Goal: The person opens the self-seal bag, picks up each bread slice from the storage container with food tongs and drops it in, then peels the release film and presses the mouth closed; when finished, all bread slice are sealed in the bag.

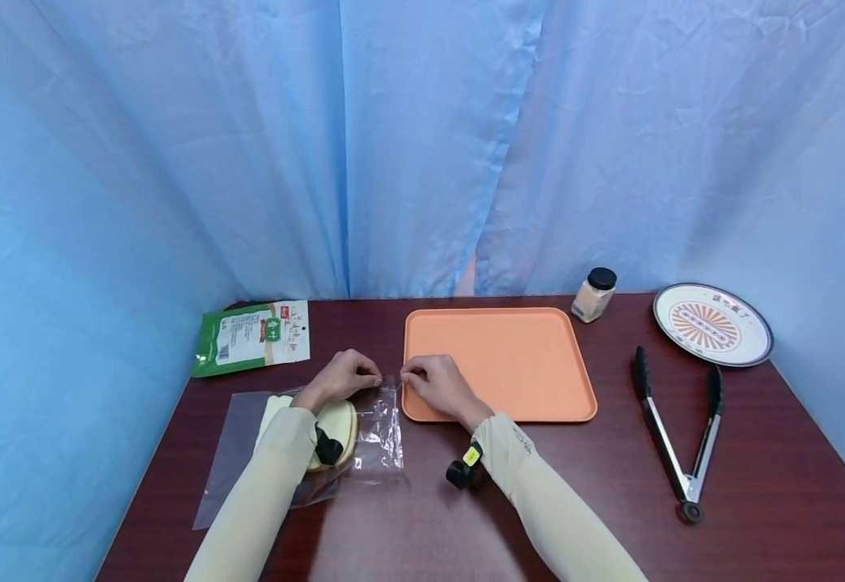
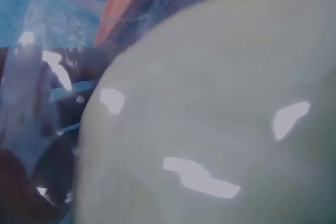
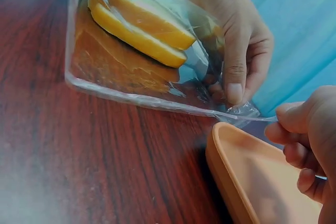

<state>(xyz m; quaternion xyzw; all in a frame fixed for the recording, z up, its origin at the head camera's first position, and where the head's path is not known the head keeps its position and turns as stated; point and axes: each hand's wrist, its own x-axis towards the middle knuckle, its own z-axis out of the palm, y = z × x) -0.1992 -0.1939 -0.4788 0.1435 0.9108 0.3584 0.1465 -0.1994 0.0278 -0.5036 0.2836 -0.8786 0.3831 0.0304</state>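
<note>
On the left of the surface (image 1: pixel 415 525), sliced bread (image 1: pixel 342 414) lies inside a clear bag (image 1: pixel 381 440), its edge pinched by the left hand (image 1: pixel 340 377). The right hand (image 1: pixel 440 385), by the orange tray (image 1: pixel 509 356), pinches that edge too; the step looks like working the bag's mouth, and the next move likely calls for firm, even fingers.

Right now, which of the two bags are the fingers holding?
The clear bag with bread slices inside; the green-and-white bag lies untouched beyond it.
</note>
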